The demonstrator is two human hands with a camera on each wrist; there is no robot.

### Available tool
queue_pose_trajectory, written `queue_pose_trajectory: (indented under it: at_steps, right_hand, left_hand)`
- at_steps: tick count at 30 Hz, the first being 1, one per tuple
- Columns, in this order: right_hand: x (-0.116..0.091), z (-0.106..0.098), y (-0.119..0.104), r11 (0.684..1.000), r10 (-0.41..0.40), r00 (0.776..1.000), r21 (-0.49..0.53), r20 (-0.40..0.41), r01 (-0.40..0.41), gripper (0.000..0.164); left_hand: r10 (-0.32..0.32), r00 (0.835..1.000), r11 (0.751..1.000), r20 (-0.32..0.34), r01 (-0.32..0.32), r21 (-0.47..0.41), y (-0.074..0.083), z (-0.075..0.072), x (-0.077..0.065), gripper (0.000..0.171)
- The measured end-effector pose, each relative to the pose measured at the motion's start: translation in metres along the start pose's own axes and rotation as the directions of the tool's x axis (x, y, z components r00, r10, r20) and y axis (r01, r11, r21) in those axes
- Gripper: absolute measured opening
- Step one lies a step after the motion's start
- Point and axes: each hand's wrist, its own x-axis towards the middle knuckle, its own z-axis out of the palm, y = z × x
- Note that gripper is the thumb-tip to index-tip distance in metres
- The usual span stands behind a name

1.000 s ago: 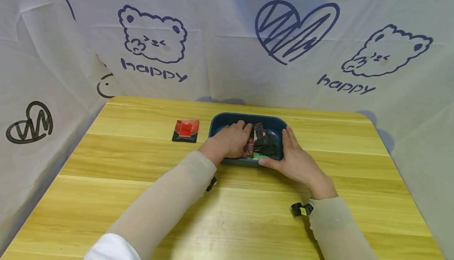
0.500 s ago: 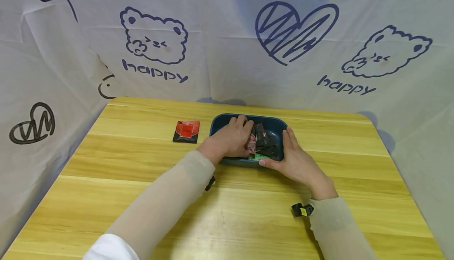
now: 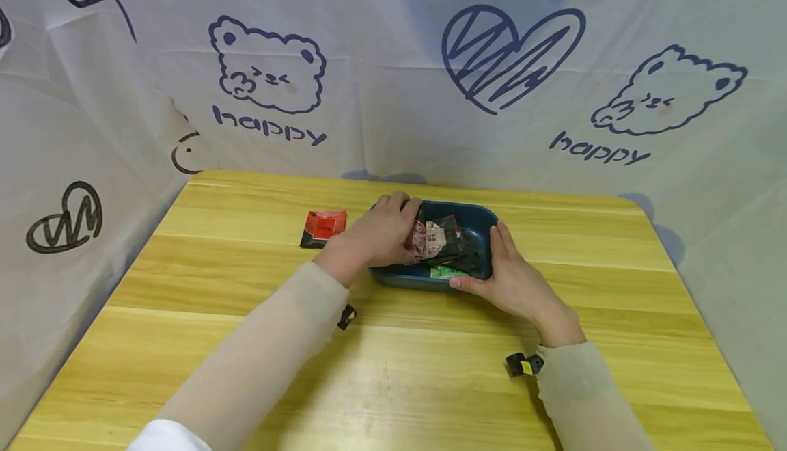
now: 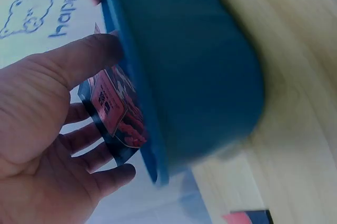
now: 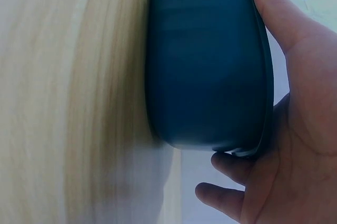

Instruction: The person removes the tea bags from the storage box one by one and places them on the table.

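Note:
A dark blue plastic bin (image 3: 415,283) stands on the table with several small packets inside, among them black ones (image 3: 465,254) and a green one (image 3: 444,272). My left hand (image 3: 381,236) is over the bin's left end. In the left wrist view its thumb and fingers hold a red-and-black packet (image 4: 111,104) partly hidden behind the bin's rim. My right hand (image 3: 519,283) grips the bin's right front corner, thumb on the front rim and fingers along the right side. The right wrist view shows that hand (image 5: 295,92) against the bin wall (image 5: 205,66).
Left of the bin, another red-and-black packet (image 3: 321,227) lies on the wooden table (image 3: 393,369), partly overlapped by my left hand in the head view. A white cloth (image 3: 393,123) with bear and heart drawings hangs behind the table. Small black cameras (image 3: 524,364) sit at both wrists.
My left hand has moved left from the middle of the bin to its left end, and packets shifted, showing a pale label. My right hand has kept its grip on the corner.

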Motion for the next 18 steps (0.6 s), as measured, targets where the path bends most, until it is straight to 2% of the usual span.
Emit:
queue_pose_trajectory:
  at_steps: [3,8,11,15,18]
  right_hand:
    - [-0.001,-0.001,0.000,1.000,0.005,1.000,-0.001,0.003,-0.005,0.137]
    - [0.000,0.001,-0.004,1.000,0.008,1.000,-0.002,0.009,-0.008,0.138]
    - [0.001,0.001,-0.005,1.000,0.007,1.000,-0.005,0.009,-0.007,0.137]
    - [0.000,-0.001,-0.002,1.000,0.009,1.000,-0.013,0.002,-0.009,0.137]
    - [0.000,-0.001,-0.003,1.000,0.011,1.000,-0.009,0.002,-0.011,0.137]
  left_hand:
    - [-0.014,0.999,0.998,-0.034,0.011,-0.064,-0.010,-0.006,-0.009,0.101]
    - [-0.068,0.995,0.987,-0.077,0.056,-0.151,-0.038,-0.023,-0.034,0.103]
    - [-0.093,0.993,0.983,-0.067,0.081,-0.167,-0.053,-0.034,-0.046,0.098]
    - [-0.077,0.997,0.981,-0.030,0.070,-0.182,-0.059,-0.037,-0.049,0.091]
    - [-0.052,0.998,0.975,-0.031,0.044,-0.218,-0.061,-0.036,-0.048,0.090]
